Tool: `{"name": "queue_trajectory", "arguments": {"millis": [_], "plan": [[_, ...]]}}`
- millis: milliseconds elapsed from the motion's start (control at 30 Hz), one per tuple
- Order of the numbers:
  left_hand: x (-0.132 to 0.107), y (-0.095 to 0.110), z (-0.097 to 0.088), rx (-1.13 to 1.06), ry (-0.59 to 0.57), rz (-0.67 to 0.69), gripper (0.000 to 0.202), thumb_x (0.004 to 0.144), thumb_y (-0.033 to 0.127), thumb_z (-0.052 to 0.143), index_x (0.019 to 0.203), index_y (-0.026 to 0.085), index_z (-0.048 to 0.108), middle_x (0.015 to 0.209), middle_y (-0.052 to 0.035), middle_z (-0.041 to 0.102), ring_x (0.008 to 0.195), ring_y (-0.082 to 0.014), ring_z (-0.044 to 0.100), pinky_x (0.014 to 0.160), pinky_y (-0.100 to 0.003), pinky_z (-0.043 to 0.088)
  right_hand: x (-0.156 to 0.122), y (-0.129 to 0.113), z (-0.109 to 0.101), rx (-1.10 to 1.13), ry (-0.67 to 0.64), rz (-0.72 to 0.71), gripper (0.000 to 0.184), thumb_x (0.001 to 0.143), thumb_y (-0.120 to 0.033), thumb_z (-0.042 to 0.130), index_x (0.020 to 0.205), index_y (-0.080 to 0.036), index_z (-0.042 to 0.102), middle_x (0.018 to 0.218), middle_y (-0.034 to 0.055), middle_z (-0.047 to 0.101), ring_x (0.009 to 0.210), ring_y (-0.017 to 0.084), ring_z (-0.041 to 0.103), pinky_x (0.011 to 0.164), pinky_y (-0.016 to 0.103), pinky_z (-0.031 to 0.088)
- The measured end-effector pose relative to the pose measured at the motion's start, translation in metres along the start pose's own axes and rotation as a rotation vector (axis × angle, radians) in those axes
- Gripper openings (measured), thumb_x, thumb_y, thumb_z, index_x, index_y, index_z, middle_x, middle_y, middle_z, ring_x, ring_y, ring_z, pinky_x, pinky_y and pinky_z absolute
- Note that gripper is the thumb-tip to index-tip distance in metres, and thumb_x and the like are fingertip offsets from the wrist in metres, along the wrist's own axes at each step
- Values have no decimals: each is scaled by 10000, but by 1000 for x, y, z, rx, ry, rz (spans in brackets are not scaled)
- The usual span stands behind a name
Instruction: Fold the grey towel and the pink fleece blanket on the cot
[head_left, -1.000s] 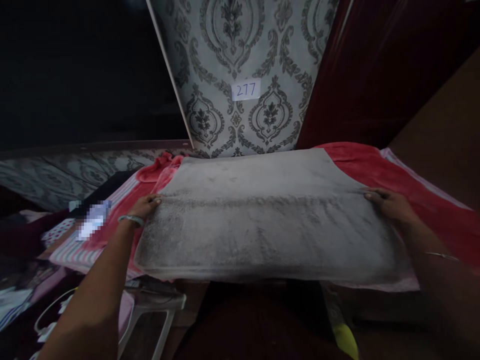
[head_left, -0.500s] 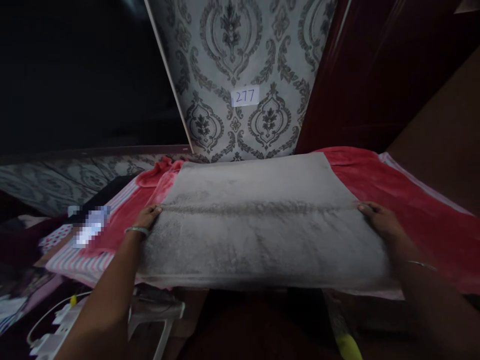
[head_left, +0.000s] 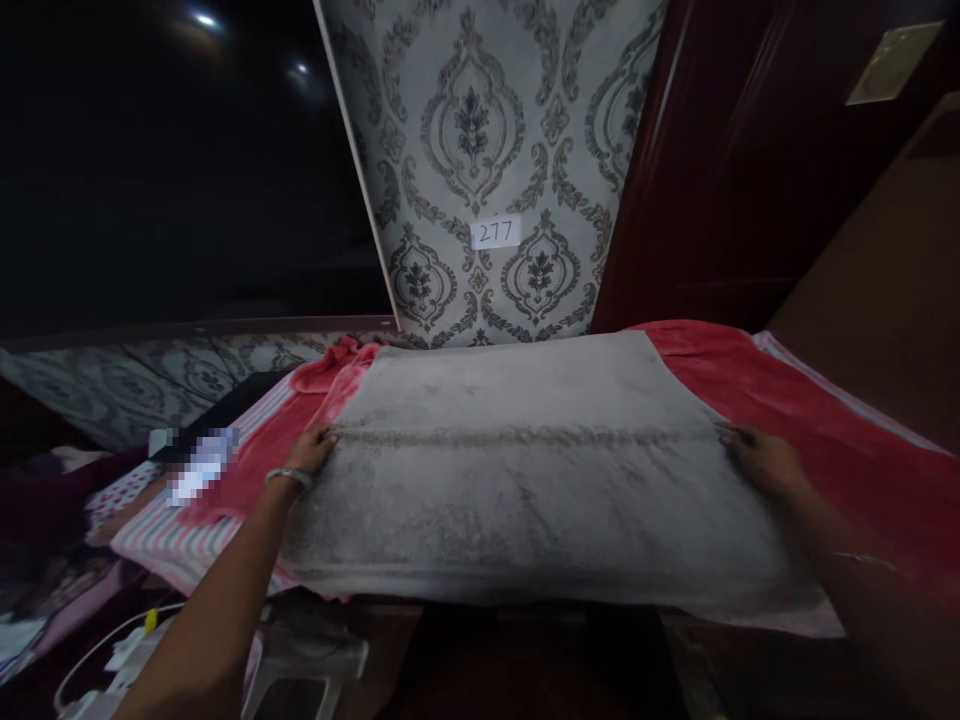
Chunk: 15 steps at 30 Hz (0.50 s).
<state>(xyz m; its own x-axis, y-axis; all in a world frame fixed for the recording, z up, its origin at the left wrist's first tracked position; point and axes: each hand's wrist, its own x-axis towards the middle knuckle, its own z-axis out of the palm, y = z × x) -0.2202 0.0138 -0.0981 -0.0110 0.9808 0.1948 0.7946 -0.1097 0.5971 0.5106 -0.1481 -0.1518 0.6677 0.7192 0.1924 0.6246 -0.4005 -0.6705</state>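
Observation:
A grey plush cloth lies spread over the table, with a raised crease running across it from side to side. My left hand pinches the left end of that crease, fingers closed on the fabric. At the opposite end, my right hand grips the cloth's right edge between thumb and fingers. Both hands rest at about the same height, arms stretched along the cloth's sides. Beneath the cloth is a red blanket, showing to the right and left.
A striped cloth covers the table's left edge. A dark television stands behind at left. Patterned wallpaper bears a paper label reading 277. Below left are a white stool and a power strip.
The whole view has shifted, so the scene sits slightly lower in the picture. Both hands keep hold of the grey cloth, which looks nearly the same.

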Motion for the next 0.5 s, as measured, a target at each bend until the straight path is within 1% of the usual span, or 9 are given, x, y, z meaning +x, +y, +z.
{"name": "queue_trajectory", "arguments": {"millis": [100,167,233,367,433,500], "plan": [[-3,6,5,42,143,22,169,651,319,532,768,231,617,892,-96,721,991,-310,683,964,-414,539,-3,-10,-6,-16,99,-31,156,672,-322,548,687,-226,670,835,121,735,878,319,671,834,424,509],[-7,10,5,54,197,42,158,671,315,502,769,231,593,915,-116,707,1021,-308,666,1000,-440,521,-6,-17,-13,10,156,-78,176,671,-345,534,691,-229,664,865,110,739,900,310,668,855,424,508],[-13,13,0,46,234,74,175,699,342,481,784,230,585,936,-125,697,1019,-309,657,1003,-465,518,-10,-21,-22,53,194,-103,187,659,-363,532,702,-234,662,869,92,738,913,310,667,868,430,508],[-28,13,-21,0,319,129,235,718,427,489,815,238,588,931,-102,683,981,-299,652,976,-464,530,-22,-24,-46,142,239,-56,164,619,-370,568,685,-238,638,823,73,714,908,321,664,876,440,506],[-38,12,-35,-12,368,135,249,715,453,499,821,244,585,905,-82,673,960,-292,649,954,-457,537,-29,-23,-59,187,293,-11,161,609,-376,590,682,-238,630,781,62,695,856,318,658,847,445,514],[-49,14,-49,-11,431,139,264,707,470,507,823,246,584,875,-66,656,923,-286,643,928,-461,543,-38,-20,-69,223,366,0,184,603,-390,610,699,-237,641,777,60,694,833,321,657,831,456,522]]}}
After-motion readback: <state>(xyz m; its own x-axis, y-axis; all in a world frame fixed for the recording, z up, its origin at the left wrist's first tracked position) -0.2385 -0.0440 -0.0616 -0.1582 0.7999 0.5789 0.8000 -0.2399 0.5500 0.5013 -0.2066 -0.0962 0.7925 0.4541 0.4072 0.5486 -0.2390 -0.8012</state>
